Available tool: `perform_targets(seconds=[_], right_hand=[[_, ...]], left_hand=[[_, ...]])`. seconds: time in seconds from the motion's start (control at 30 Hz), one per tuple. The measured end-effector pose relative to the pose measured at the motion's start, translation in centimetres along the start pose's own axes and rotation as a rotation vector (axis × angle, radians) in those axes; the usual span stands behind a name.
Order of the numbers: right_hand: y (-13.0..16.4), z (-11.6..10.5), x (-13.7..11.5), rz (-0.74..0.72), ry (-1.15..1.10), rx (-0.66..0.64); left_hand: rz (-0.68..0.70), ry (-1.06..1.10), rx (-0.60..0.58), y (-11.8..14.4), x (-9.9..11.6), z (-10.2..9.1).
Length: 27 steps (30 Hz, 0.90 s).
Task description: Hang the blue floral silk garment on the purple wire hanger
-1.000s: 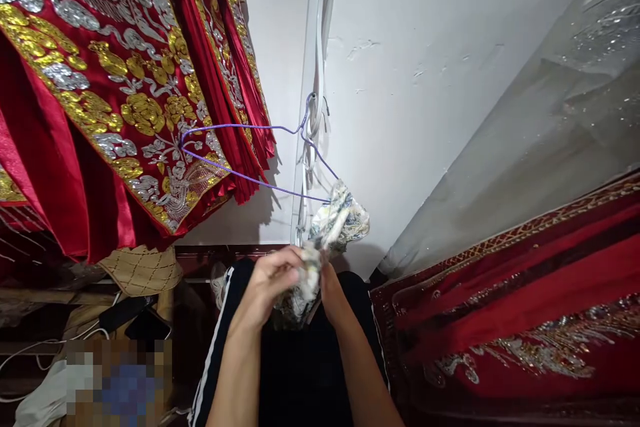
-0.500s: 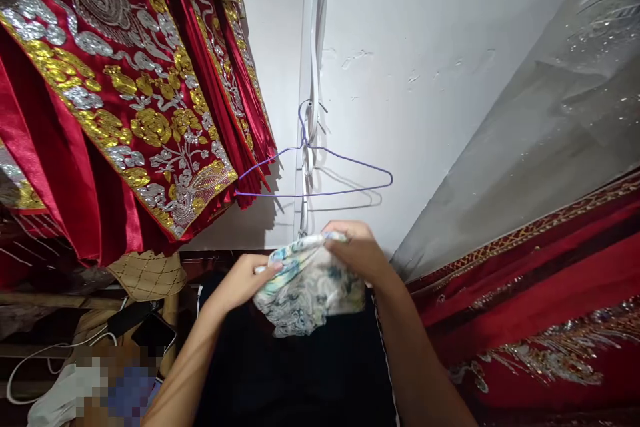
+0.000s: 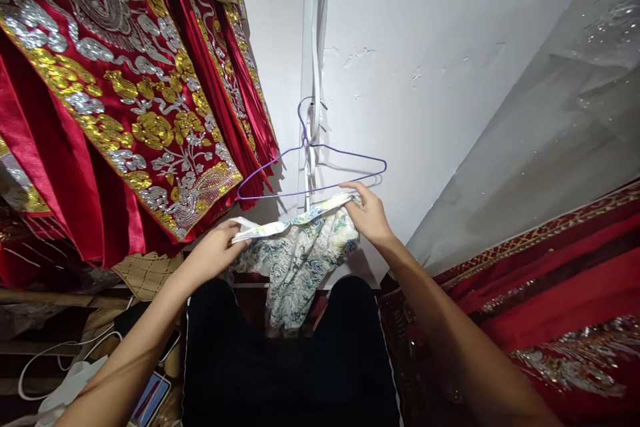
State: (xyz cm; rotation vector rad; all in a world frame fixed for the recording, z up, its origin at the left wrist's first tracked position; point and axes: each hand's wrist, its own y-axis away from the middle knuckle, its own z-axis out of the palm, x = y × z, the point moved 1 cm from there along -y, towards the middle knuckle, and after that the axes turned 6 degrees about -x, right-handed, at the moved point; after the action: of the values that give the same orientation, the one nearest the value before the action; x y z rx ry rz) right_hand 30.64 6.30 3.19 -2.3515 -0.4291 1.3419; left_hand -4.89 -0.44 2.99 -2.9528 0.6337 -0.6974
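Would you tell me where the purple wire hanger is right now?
The purple wire hanger hangs on the white wall, centre, just above the patterned cloth.

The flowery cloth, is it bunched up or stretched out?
Stretched out: the left hand and right hand pull the flowery cloth apart by its top edge.

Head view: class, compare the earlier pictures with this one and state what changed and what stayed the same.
The patterned cloth, bunched a second ago, is now stretched wide: the left hand drew its edge leftward, the right hand rightward and up toward the purple hanger. Both keep their grip. The hanger, tilted earlier, hangs level. The red embroidered garments stayed put.
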Motion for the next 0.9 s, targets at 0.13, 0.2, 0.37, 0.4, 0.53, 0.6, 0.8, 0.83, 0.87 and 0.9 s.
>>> perform_targets(seconds=[0.13,0.2,0.37,0.4,0.53,0.6,0.8,0.83,0.87,0.9], right_hand=[[-1.1,-0.5,0.1,-0.012,0.001,-0.169],[-1.8,-0.7,0.6,-0.018,0.053,-0.201],[-2.1,-2.2,1.0,-0.042,0.117,-0.134],[-2.0,-2.4,0.8,-0.036,0.11,-0.135],[-1.7,-3.1,-0.1,-0.023,0.107,-0.105],[-1.7,-3.2,-0.3,-0.025,0.127,-0.074],[-1.8,-3.2,-0.1,0.017,0.069,-0.159],[-1.8,-3.2,-0.1,0.023,0.058,-0.173],[-1.8,-3.2,-0.2,0.026,0.044,-0.19],[-1.8,-3.2,-0.3,0.026,0.031,-0.214]], left_hand=[[-0.045,-0.044,0.126,-2.6,0.6,-1.4],[-0.074,-0.047,0.116,-3.7,0.5,-1.6],[-0.122,-0.039,0.185,-5.8,0.2,-1.5],[-0.135,-0.024,0.228,-6.1,0.2,-1.5],[-0.182,0.01,0.195,-7.4,0.3,-1.6],[-0.202,0.019,0.037,-7.8,0.0,-1.3],[-0.148,0.018,0.183,-7.6,0.8,-1.2],[-0.087,0.023,0.266,-7.6,1.5,-1.5],[-0.015,0.036,0.337,-7.7,2.1,-1.9],[0.052,0.053,0.385,-7.9,2.7,-2.4]])
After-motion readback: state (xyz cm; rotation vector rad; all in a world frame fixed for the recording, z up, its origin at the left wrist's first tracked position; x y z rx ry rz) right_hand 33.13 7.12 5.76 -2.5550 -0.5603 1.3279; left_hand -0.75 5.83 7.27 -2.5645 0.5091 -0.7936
